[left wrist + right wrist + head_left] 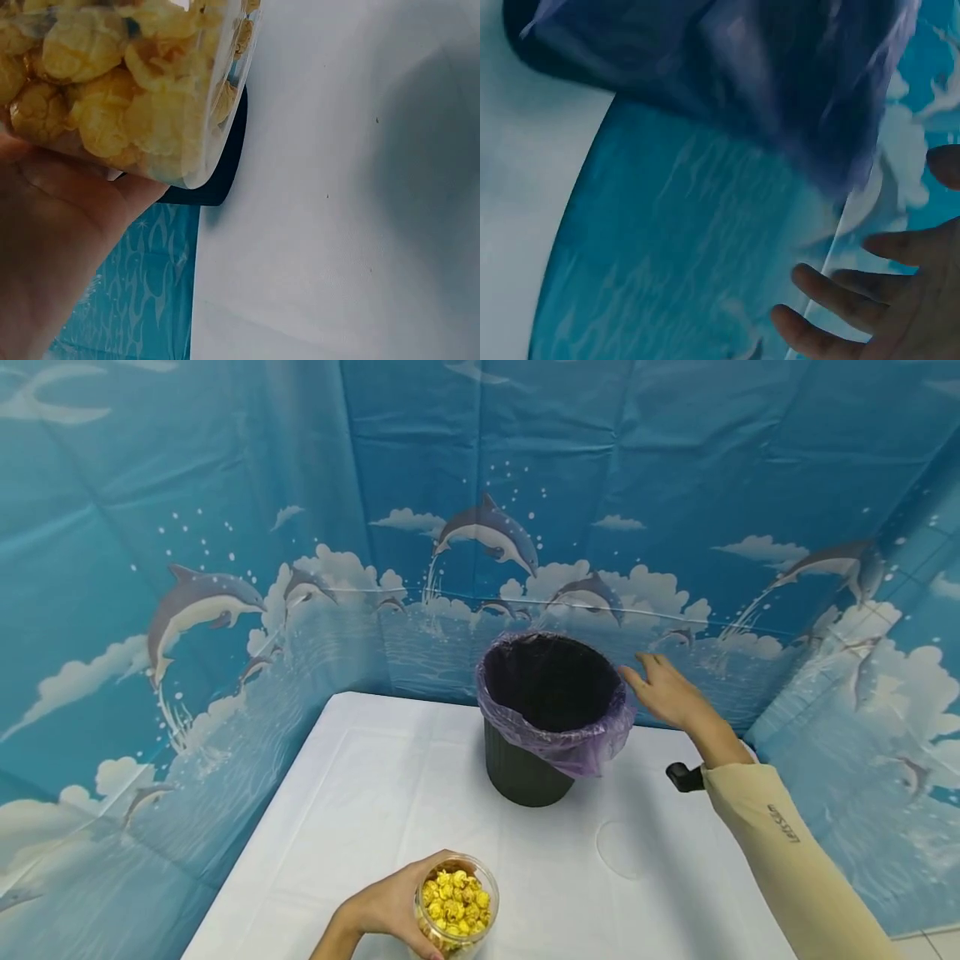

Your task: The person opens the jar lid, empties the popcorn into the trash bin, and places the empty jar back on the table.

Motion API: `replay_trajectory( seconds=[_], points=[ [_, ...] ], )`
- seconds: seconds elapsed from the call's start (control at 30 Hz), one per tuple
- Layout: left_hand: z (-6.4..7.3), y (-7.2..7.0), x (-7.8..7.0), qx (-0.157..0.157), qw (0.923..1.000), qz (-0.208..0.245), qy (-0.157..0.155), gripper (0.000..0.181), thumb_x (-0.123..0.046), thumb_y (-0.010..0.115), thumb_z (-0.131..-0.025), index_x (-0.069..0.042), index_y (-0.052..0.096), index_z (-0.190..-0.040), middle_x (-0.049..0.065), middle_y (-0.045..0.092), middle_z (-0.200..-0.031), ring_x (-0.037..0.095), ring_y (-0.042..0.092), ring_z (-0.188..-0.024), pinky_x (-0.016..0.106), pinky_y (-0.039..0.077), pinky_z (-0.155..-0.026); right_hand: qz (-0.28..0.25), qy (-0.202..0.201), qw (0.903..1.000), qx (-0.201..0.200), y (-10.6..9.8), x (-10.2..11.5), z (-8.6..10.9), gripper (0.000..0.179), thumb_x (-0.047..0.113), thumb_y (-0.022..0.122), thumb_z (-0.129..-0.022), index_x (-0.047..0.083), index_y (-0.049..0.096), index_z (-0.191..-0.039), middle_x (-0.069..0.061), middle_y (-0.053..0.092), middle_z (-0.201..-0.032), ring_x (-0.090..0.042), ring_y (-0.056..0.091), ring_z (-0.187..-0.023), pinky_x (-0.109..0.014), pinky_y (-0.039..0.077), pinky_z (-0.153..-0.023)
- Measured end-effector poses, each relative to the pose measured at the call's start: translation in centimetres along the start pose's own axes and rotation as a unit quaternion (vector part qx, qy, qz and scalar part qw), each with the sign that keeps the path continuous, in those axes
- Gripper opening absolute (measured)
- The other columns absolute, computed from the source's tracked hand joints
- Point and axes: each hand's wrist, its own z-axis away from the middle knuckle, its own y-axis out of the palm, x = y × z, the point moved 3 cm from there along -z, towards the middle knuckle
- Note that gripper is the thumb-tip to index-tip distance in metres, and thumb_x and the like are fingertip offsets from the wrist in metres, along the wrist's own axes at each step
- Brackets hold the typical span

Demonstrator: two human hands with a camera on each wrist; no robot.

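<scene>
Left hand (397, 897) grips the popcorn jar (457, 906) well nearer than the bin (521, 768), probably to steady it; right hand (671, 693) is empty, fingers loose, just beside that bin. Purple liner (573, 745) is folded over, guessing so it won't slip.

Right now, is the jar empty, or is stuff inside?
Not empty: the head and left wrist views show yellow popcorn inside the jar.
</scene>
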Motion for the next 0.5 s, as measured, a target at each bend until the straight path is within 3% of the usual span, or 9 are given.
replay_trajectory(
  seconds=[0.17,0.3,0.4,0.5],
  points=[
    [-0.2,0.1,0.3,0.008,0.9998,0.017,-0.006,0.095,-0.025,0.094,-0.075,-0.027,0.042,-0.153,0.017,0.049,-0.154,0.012,0.053,-0.136,0.023,0.042,-0.116,0.034,0.004,0.9994,0.001,1.7,2.6,-1.9,0.084,0.055,0.025,-0.110,-0.002,-0.006,-0.164,-0.032,-0.010,-0.169,-0.064,0.012,-0.149,-0.080,0.026,-0.113],
    [-0.2,-0.3,0.0,-0.008,0.9998,-0.013,-0.016,0.095,-0.026,0.096,-0.073,-0.030,0.043,-0.152,0.012,0.051,-0.154,0.011,0.053,-0.135,0.023,0.042,-0.115,0.051,0.017,0.9985,0.003,3.2,2.6,-2.4,0.081,0.046,0.029,-0.111,-0.004,-0.009,-0.162,-0.031,-0.011,-0.169,-0.065,0.016,-0.147,-0.078,0.032,-0.111],
    [0.1,-1.4,-1.0,-0.052,0.9969,-0.049,-0.033,0.096,-0.027,0.097,-0.071,-0.033,0.043,-0.151,0.004,0.052,-0.153,0.011,0.053,-0.134,0.023,0.041,-0.114,0.053,0.009,0.9985,-0.004,3.6,3.0,-2.6,0.080,0.041,0.031,-0.110,-0.006,-0.008,-0.162,-0.032,-0.008,-0.169,-0.065,0.017,-0.147,-0.077,0.034,-0.110],
    [-0.2,-3.7,-3.3,-0.133,0.9868,-0.086,-0.032,0.099,-0.026,0.099,-0.067,-0.028,0.044,-0.150,0.002,0.053,-0.150,0.018,0.053,-0.133,0.033,0.042,-0.115,0.058,0.004,0.9983,-0.005,3.8,3.6,-2.9,0.079,0.040,0.031,-0.110,-0.006,-0.007,-0.162,-0.032,-0.006,-0.170,-0.064,0.018,-0.147,-0.076,0.035,-0.109]
  ],
)
